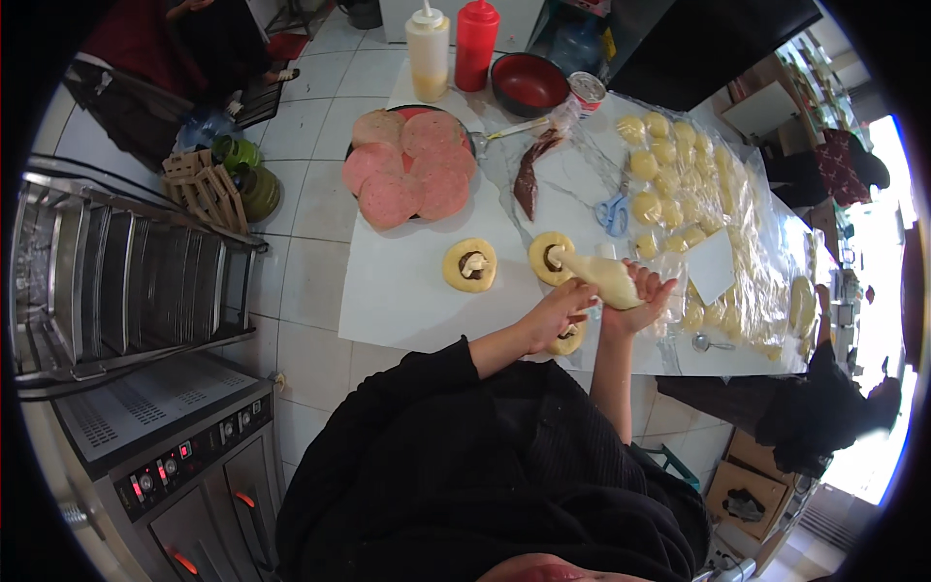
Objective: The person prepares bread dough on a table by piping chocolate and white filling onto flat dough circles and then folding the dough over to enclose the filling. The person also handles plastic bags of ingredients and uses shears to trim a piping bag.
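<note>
our right hand (641,301) is wrapped round the fat end of the piping bag (606,279), while our left hand (555,318) has its fingers curled beside the lower edge of the bag; whether they press on it we cannot tell. the bag slants over the table (388,291), its tip at the dark filling of the middle dough round (538,244). to do this well, we would squeeze from the back with the right hand, guide the tip with the left, keep it low over the centre, and ease off before lifting, so the cream does not trail onto the dough. the left dough round (453,265) bears cream on its filling; the 3rd dough round (574,342) is partly hidden under our hands. farther up lie pink slices (412,165), a bag of dark filling (526,189) and blue scissors (613,215), with 2 squeeze bottles (475,48) behind. at right, dough balls (644,165) sit under clear film, a white scraper (711,268) among them. around us we see a tiled floor (310,204), an oven (199,456), and a metal rack (126,281) at left.
</note>
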`<state>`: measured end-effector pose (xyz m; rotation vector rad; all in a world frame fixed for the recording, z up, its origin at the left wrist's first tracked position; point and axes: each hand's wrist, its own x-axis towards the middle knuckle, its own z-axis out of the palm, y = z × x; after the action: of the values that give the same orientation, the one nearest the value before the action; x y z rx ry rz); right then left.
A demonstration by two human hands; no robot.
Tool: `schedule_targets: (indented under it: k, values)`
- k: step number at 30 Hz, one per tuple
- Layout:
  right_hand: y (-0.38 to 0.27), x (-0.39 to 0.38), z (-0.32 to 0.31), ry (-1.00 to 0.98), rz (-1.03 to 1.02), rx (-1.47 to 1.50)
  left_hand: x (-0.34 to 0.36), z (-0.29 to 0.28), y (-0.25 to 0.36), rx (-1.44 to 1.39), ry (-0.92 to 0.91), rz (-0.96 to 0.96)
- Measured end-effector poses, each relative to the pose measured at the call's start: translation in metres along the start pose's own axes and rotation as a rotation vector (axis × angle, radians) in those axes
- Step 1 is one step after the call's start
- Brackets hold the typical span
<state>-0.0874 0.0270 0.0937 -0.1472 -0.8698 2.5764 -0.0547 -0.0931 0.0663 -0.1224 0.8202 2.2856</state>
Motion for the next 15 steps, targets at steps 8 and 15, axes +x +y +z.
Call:
schedule_targets:
  k: [8,15]
  values:
    - [-0.044,0.013,-0.037,-0.056,-0.148,-0.103,-0.001,0.015,-0.007,0.22,-0.163,-0.256]
    - [-0.074,-0.011,-0.067,-0.024,-0.083,-0.138,-0.011,-0.009,0.024,0.189,0.301,0.007]
